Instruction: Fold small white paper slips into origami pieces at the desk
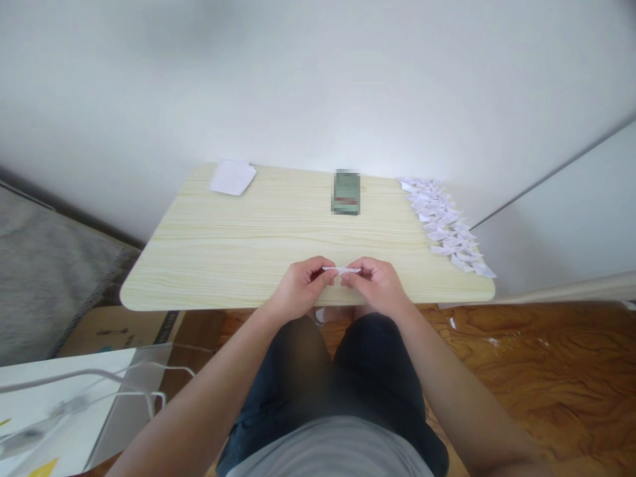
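A small folded piece of white paper [340,269] is stretched between my two hands over the front edge of the wooden table [278,232]. My left hand [305,285] pinches its left end between thumb and fingers. At the other end, my right hand [377,285] grips it the same way. The thumbs lie close together on the near side, and the fingers hide part of the folds. Along the table's right side lie many small folded white paper boats [442,218] in crowded rows. A stack of white paper sheets [232,177] rests at the back left corner.
A blurred-out green device [346,192], perhaps a phone, lies at the back middle of the table. Behind stands a white wall [318,79]. At lower left are a cardboard box [119,324] and a white surface with cables [74,377]. A paper scrap [452,323] lies on the wooden floor.
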Tool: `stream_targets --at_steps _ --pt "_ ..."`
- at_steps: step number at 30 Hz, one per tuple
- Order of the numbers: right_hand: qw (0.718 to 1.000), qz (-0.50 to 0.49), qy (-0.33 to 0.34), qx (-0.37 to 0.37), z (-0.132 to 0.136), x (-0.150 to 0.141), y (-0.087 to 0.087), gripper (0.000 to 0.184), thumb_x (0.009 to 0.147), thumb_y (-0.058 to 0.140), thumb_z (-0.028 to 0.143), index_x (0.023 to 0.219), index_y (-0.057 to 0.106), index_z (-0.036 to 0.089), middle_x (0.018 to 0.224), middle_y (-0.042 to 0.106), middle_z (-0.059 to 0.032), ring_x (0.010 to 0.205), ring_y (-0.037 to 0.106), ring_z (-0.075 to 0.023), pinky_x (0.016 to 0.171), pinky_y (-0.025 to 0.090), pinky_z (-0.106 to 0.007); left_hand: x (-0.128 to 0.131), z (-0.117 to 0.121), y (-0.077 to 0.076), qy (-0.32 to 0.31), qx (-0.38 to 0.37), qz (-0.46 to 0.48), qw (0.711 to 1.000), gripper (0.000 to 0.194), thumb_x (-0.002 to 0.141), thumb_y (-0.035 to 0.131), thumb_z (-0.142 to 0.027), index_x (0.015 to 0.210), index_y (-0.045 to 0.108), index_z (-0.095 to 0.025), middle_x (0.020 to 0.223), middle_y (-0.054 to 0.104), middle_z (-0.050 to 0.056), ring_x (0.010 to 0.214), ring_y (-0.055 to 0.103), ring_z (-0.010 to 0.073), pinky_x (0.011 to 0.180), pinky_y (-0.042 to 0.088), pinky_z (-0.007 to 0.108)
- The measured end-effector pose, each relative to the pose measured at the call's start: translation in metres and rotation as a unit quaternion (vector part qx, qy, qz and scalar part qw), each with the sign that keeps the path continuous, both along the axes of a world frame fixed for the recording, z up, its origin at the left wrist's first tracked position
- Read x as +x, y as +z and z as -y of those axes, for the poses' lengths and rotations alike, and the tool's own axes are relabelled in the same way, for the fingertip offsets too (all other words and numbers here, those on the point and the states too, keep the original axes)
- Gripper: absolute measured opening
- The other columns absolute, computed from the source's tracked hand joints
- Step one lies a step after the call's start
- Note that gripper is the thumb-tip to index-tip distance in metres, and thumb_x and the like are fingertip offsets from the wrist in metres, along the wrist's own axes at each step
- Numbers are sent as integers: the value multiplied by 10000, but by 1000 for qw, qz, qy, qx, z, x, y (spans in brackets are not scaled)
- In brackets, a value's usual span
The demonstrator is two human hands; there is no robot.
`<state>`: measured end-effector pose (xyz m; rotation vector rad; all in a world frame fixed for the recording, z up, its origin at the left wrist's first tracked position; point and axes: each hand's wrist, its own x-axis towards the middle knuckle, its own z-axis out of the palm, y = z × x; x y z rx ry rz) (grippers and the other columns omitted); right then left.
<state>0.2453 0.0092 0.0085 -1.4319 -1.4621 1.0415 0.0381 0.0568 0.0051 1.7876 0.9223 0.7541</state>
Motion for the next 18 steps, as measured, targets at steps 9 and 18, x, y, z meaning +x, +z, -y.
stream_targets --at_steps 9,18 --pt "1000 16 -1 5 -2 -1 3 85 870 709 289 844 747 217 804 798 -9 740 736 -178 670 524 -267 -3 -1 2 22 33 -18 999 279 985 573 -420 885 721 -206 806 710 20 771 626 187 724 470 298" --pt "998 48 -10 47 -2 -9 7 158 885 713 373 883 771 226 873 785 -16 825 707 -190 765 525 -296 -3 2 6 4 45 -16 999 310 986 559 -436 833 701 -207 774 694 21 750 615 192 726 468 304"
